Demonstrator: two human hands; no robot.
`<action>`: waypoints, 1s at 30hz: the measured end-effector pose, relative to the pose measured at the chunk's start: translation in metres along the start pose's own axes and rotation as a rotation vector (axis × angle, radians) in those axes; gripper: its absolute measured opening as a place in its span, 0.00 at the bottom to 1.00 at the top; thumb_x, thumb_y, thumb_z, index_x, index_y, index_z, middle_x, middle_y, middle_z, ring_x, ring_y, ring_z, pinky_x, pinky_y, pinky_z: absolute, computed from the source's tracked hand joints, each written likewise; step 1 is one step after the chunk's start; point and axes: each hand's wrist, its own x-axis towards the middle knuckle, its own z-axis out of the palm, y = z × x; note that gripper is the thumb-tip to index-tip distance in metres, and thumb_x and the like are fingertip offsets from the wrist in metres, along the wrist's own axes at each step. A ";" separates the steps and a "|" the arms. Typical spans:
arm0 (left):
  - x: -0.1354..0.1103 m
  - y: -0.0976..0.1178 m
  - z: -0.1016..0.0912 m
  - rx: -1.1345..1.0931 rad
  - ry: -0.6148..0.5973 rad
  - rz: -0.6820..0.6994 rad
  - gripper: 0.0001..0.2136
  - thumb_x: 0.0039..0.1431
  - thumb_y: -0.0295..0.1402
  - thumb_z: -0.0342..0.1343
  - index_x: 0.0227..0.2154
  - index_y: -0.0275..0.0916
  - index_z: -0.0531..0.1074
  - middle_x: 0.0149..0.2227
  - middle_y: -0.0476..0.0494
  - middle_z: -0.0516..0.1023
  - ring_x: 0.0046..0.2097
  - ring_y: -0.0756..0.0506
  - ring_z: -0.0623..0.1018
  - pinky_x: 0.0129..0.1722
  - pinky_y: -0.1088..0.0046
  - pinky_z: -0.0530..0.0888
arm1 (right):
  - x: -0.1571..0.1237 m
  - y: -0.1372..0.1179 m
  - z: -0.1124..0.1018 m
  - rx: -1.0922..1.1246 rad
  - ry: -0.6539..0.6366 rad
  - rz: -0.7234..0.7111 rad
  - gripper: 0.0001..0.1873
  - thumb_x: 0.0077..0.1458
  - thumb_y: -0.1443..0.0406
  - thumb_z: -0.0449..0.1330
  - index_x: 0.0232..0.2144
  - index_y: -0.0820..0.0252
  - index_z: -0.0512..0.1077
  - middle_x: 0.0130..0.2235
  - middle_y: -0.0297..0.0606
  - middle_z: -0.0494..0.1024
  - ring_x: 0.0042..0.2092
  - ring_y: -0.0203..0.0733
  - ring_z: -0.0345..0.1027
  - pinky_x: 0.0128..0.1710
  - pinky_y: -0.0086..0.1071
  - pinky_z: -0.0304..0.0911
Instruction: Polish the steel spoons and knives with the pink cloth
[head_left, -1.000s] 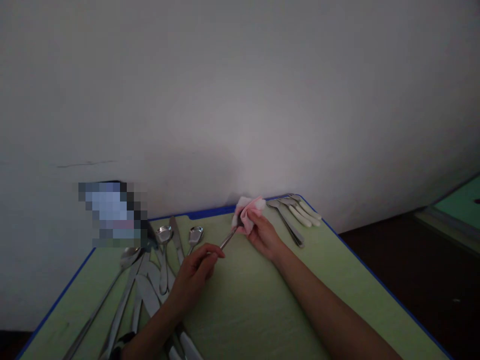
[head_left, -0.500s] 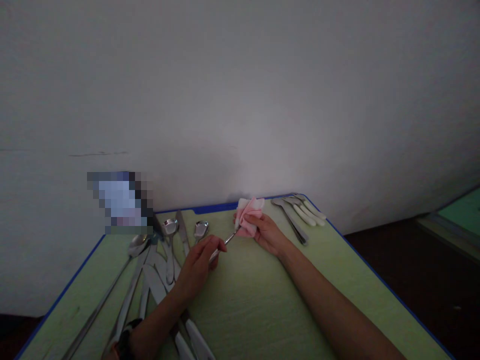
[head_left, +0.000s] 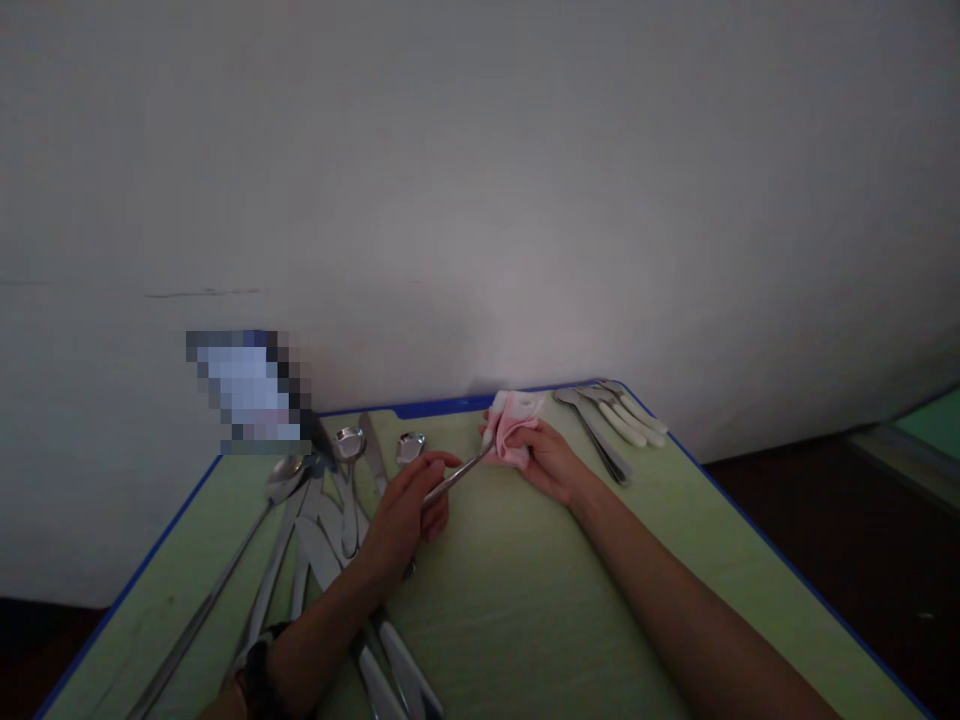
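Note:
My left hand is closed around the handle of a slim metal piece of cutlery, with its index finger stretched out above the handle. The far end of that piece goes into a folded pink and white cloth, so its kind cannot be made out. My right hand pinches the cloth around it. Just behind my left hand lies a shiny spoon, its handle partly covered by the hand.
Several knives and spoons, among them a long-handled spoon, spread over the left of the green table. Stacked metal spoons and white-handled cutlery lie at the back right. A blurred-out phone-like screen stands at the back left, before the wall.
The whole view has shifted slightly. My left index finger now reaches further out above the handle, and the cloth has turned a little in my right hand. Both hands keep their hold.

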 end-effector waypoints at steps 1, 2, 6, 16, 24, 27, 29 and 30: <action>0.001 -0.001 -0.001 -0.016 0.000 -0.007 0.17 0.52 0.45 0.54 0.36 0.35 0.70 0.13 0.61 0.55 0.15 0.56 0.57 0.15 0.82 0.54 | 0.000 0.000 0.000 0.005 0.002 -0.002 0.17 0.36 0.77 0.56 0.32 0.63 0.74 0.32 0.37 0.80 0.35 0.39 0.73 0.36 0.31 0.70; 0.001 -0.001 -0.001 -0.022 0.000 -0.013 0.17 0.52 0.45 0.55 0.37 0.35 0.70 0.13 0.60 0.56 0.15 0.55 0.58 0.16 0.82 0.55 | 0.000 0.000 0.001 0.012 0.002 -0.004 0.16 0.36 0.76 0.57 0.31 0.63 0.74 0.32 0.37 0.80 0.35 0.39 0.73 0.36 0.31 0.70; 0.002 0.000 0.000 0.054 0.005 -0.015 0.20 0.52 0.45 0.54 0.40 0.33 0.72 0.15 0.58 0.60 0.17 0.55 0.61 0.17 0.81 0.57 | 0.001 0.000 0.003 0.041 0.039 -0.042 0.10 0.42 0.72 0.61 0.32 0.64 0.74 0.33 0.39 0.79 0.35 0.38 0.72 0.37 0.30 0.69; -0.003 0.001 0.000 0.215 -0.254 0.057 0.23 0.57 0.43 0.51 0.51 0.34 0.70 0.34 0.41 0.78 0.26 0.51 0.71 0.22 0.78 0.67 | 0.015 0.000 -0.012 0.214 0.240 -0.175 0.06 0.49 0.72 0.57 0.31 0.58 0.72 0.34 0.34 0.78 0.37 0.37 0.72 0.34 0.29 0.70; -0.009 0.005 0.006 0.241 -0.342 0.038 0.22 0.54 0.38 0.56 0.52 0.34 0.69 0.37 0.38 0.79 0.29 0.50 0.73 0.26 0.77 0.71 | 0.015 0.000 -0.009 0.207 0.310 -0.257 0.04 0.51 0.70 0.58 0.31 0.59 0.72 0.32 0.34 0.77 0.36 0.35 0.72 0.36 0.27 0.70; -0.009 0.002 0.006 0.239 -0.287 0.045 0.22 0.54 0.39 0.55 0.51 0.34 0.69 0.38 0.38 0.79 0.29 0.50 0.73 0.22 0.78 0.70 | 0.014 -0.001 -0.007 0.192 0.290 -0.234 0.04 0.50 0.70 0.59 0.31 0.60 0.73 0.32 0.34 0.78 0.35 0.34 0.72 0.35 0.25 0.69; -0.008 0.000 0.005 0.248 -0.237 0.040 0.21 0.55 0.41 0.54 0.49 0.34 0.70 0.36 0.39 0.79 0.27 0.51 0.72 0.18 0.79 0.69 | 0.012 -0.002 -0.007 0.185 0.253 -0.221 0.04 0.49 0.70 0.60 0.31 0.60 0.74 0.33 0.34 0.78 0.35 0.33 0.72 0.36 0.23 0.69; -0.007 -0.001 0.004 0.256 -0.211 0.035 0.21 0.55 0.41 0.54 0.48 0.34 0.71 0.36 0.40 0.79 0.26 0.51 0.71 0.17 0.79 0.69 | 0.012 -0.002 -0.007 0.185 0.231 -0.210 0.05 0.49 0.70 0.61 0.31 0.60 0.74 0.33 0.34 0.78 0.36 0.33 0.72 0.37 0.22 0.69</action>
